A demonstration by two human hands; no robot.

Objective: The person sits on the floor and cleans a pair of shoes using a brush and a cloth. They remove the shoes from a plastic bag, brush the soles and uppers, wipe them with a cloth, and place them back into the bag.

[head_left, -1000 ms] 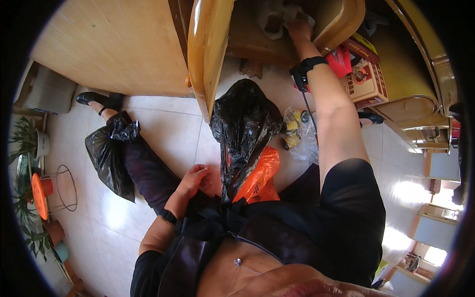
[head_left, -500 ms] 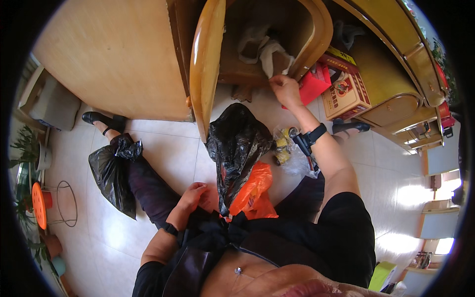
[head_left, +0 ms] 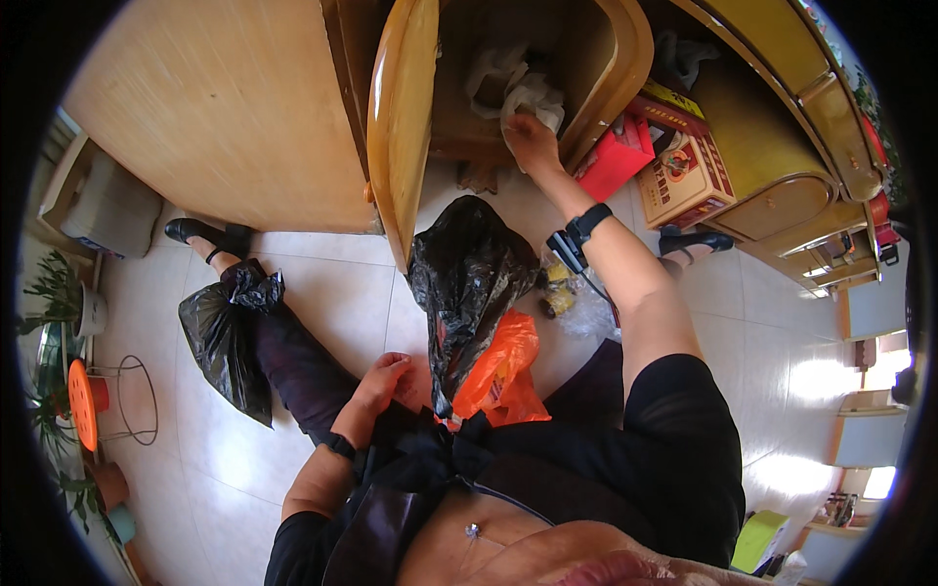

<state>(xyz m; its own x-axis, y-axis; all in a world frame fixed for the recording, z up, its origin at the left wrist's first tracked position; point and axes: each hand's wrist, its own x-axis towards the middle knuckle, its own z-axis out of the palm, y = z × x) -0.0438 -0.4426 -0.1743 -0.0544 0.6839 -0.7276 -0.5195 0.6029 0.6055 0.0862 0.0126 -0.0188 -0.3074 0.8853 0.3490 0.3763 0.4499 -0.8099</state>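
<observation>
My right hand (head_left: 532, 143) reaches into the open cabinet, its fingers closed on a crumpled white plastic bag (head_left: 535, 98). Another pale bag (head_left: 493, 76) lies just behind it in the compartment. Over my left thigh, my left hand (head_left: 379, 381) is held with fingertips pressed together. Beside those fingertips is a thin pinkish sheet or bag (head_left: 414, 381); whether they grip it is hard to make out. Between my legs stands a black plastic bag (head_left: 471, 264), with an orange plastic bag (head_left: 503, 376) against its near right side.
The cabinet door (head_left: 403, 117) stands open left of the black bag. Clear plastic packaging (head_left: 581, 308) lies on the floor by my right forearm. A red bag (head_left: 616, 161) and a printed carton (head_left: 681, 181) sit right of the cabinet. A second black bag (head_left: 230, 342) hangs against my left leg.
My right hand has moved left and deeper into the cabinet, and the white bag has bunched up around its fingers. My left hand has barely moved.
</observation>
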